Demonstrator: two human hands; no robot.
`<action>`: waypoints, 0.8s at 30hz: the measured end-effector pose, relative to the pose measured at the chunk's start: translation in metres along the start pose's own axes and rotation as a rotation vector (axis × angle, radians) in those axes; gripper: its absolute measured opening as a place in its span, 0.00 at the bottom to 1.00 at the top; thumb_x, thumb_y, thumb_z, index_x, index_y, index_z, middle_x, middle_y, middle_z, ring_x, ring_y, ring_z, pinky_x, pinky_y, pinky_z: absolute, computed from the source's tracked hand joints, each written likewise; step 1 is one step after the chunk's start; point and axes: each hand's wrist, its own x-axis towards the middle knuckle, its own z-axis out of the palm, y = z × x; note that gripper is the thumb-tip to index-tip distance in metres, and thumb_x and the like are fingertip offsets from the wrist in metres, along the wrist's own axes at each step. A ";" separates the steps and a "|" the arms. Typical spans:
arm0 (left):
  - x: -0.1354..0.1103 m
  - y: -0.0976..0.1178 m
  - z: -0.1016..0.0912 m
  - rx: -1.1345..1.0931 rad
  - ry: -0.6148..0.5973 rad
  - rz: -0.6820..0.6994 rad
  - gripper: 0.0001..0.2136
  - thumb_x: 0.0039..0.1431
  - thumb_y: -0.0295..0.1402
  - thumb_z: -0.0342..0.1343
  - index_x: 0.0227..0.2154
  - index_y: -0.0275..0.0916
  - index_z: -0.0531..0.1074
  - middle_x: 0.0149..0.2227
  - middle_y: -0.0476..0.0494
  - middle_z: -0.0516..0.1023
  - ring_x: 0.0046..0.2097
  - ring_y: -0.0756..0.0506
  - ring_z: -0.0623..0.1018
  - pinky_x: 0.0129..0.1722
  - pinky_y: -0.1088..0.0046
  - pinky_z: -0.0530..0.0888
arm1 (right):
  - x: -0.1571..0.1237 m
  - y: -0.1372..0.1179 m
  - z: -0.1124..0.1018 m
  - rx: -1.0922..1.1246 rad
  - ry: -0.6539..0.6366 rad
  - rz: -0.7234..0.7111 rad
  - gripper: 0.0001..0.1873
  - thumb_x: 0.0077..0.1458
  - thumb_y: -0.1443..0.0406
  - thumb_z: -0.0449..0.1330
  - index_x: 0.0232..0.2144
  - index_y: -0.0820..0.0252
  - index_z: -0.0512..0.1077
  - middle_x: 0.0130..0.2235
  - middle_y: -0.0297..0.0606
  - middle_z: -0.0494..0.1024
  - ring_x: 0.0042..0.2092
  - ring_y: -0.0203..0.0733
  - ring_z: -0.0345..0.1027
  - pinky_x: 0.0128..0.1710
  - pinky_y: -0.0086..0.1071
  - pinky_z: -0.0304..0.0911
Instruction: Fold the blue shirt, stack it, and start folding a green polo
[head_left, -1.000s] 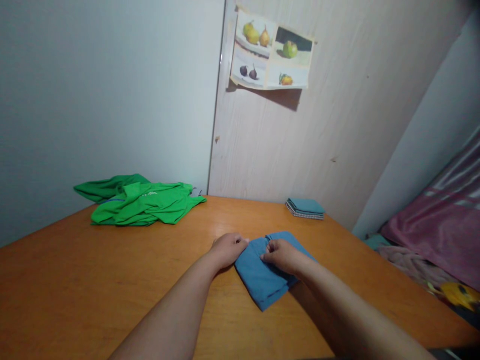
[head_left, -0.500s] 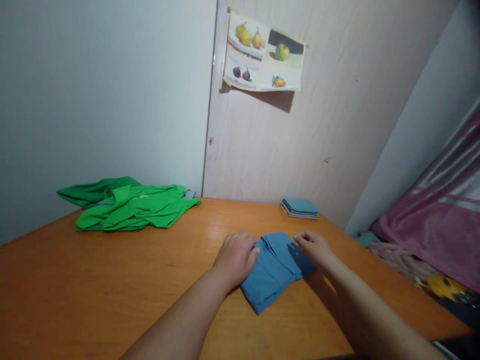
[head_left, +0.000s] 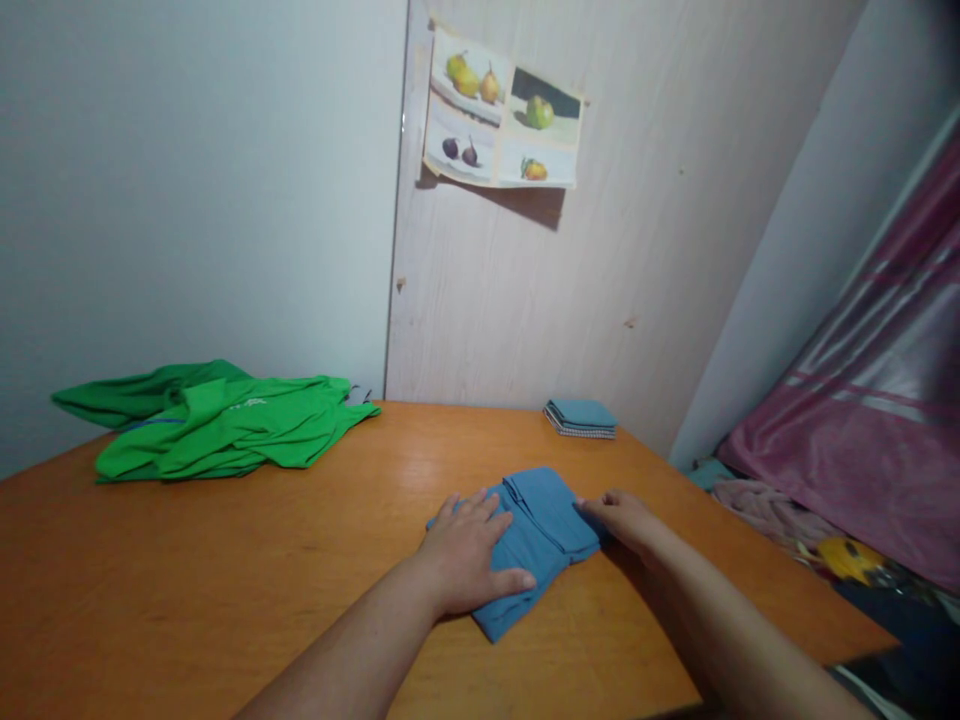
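Note:
A folded blue garment (head_left: 544, 510) lies on the wooden table in front of me; its exact kind is hidden by the folds. Across its left part my left hand (head_left: 469, 560) rests flat, fingers spread and thumb out to the right. At the garment's right edge is my right hand (head_left: 619, 515), its fingers curled in and the thumb against the cloth, pinching that edge. The fold line of the top layer runs diagonally between the two hands.
A crumpled green shirt (head_left: 262, 425) lies at the table's back left. At the back right is a small stack of folded cloths (head_left: 581, 415), blue on top. A pink curtain (head_left: 847, 450) hangs beyond the table's right edge (head_left: 787, 580). A fruit print (head_left: 506, 120) is on the wall.
My left hand has shifted onto the garment and spread its fingers flat. My right hand has come down to the garment's right edge. The view has turned slightly right.

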 end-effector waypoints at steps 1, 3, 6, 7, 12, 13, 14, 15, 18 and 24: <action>0.000 0.000 0.000 -0.003 0.000 0.001 0.41 0.52 0.66 0.51 0.63 0.46 0.65 0.69 0.34 0.56 0.70 0.29 0.53 0.66 0.39 0.46 | -0.001 -0.002 0.000 -0.033 -0.013 0.030 0.21 0.42 0.50 0.68 0.19 0.57 0.66 0.18 0.31 0.65 0.23 0.36 0.56 0.23 0.30 0.48; 0.000 0.000 0.000 -0.005 -0.004 0.006 0.41 0.51 0.66 0.51 0.63 0.46 0.65 0.70 0.34 0.54 0.70 0.29 0.52 0.65 0.39 0.45 | -0.001 -0.006 -0.001 -0.085 -0.068 0.093 0.20 0.39 0.52 0.71 0.20 0.58 0.67 0.20 0.33 0.68 0.23 0.36 0.58 0.23 0.30 0.48; 0.000 -0.001 0.001 -0.003 -0.008 0.010 0.42 0.51 0.66 0.52 0.64 0.47 0.64 0.70 0.34 0.53 0.70 0.29 0.51 0.65 0.38 0.44 | 0.002 -0.009 0.001 -0.061 -0.160 0.120 0.19 0.37 0.56 0.72 0.19 0.59 0.67 0.20 0.34 0.70 0.24 0.35 0.59 0.23 0.30 0.49; 0.000 -0.001 0.001 0.000 -0.012 0.012 0.42 0.51 0.66 0.52 0.64 0.47 0.64 0.70 0.34 0.53 0.70 0.29 0.51 0.65 0.38 0.44 | 0.004 -0.009 0.002 -0.035 -0.175 0.114 0.18 0.37 0.57 0.71 0.18 0.59 0.67 0.20 0.32 0.69 0.24 0.35 0.59 0.23 0.29 0.50; 0.000 -0.002 0.001 -0.005 -0.005 0.042 0.40 0.52 0.66 0.51 0.64 0.51 0.63 0.70 0.37 0.55 0.70 0.28 0.51 0.64 0.33 0.42 | 0.009 -0.011 0.010 0.099 -0.167 0.100 0.16 0.40 0.58 0.67 0.21 0.56 0.63 0.18 0.28 0.64 0.22 0.34 0.57 0.22 0.28 0.51; 0.000 -0.002 0.002 -0.011 -0.002 0.046 0.40 0.52 0.66 0.51 0.64 0.52 0.63 0.70 0.38 0.55 0.70 0.27 0.51 0.63 0.32 0.42 | 0.007 -0.012 0.011 0.123 -0.163 0.101 0.16 0.41 0.57 0.66 0.21 0.55 0.62 0.18 0.28 0.64 0.22 0.34 0.57 0.21 0.28 0.52; -0.001 -0.002 0.002 -0.018 0.000 0.049 0.39 0.52 0.66 0.51 0.64 0.53 0.63 0.70 0.39 0.56 0.70 0.27 0.51 0.63 0.32 0.41 | 0.005 -0.013 0.011 0.141 -0.161 0.100 0.16 0.42 0.55 0.65 0.22 0.55 0.62 0.18 0.28 0.63 0.21 0.34 0.57 0.21 0.28 0.52; -0.001 -0.001 0.002 -0.024 -0.001 0.050 0.39 0.52 0.66 0.51 0.64 0.54 0.63 0.69 0.40 0.57 0.70 0.27 0.50 0.63 0.32 0.40 | 0.002 -0.013 0.012 0.164 -0.164 0.098 0.16 0.43 0.54 0.64 0.23 0.54 0.62 0.18 0.28 0.63 0.21 0.35 0.57 0.21 0.28 0.53; -0.001 -0.001 0.003 -0.036 -0.003 0.046 0.39 0.51 0.68 0.50 0.64 0.56 0.62 0.69 0.41 0.57 0.70 0.26 0.49 0.62 0.30 0.38 | -0.011 -0.013 0.012 0.288 -0.182 0.100 0.17 0.43 0.51 0.64 0.26 0.54 0.63 0.21 0.30 0.67 0.23 0.36 0.61 0.22 0.29 0.58; -0.001 0.000 0.003 -0.018 -0.011 0.041 0.39 0.51 0.69 0.48 0.63 0.55 0.64 0.69 0.38 0.57 0.70 0.24 0.49 0.61 0.29 0.36 | -0.021 -0.013 0.013 0.482 -0.121 0.054 0.15 0.38 0.58 0.64 0.31 0.56 0.68 0.27 0.34 0.74 0.28 0.40 0.68 0.29 0.33 0.63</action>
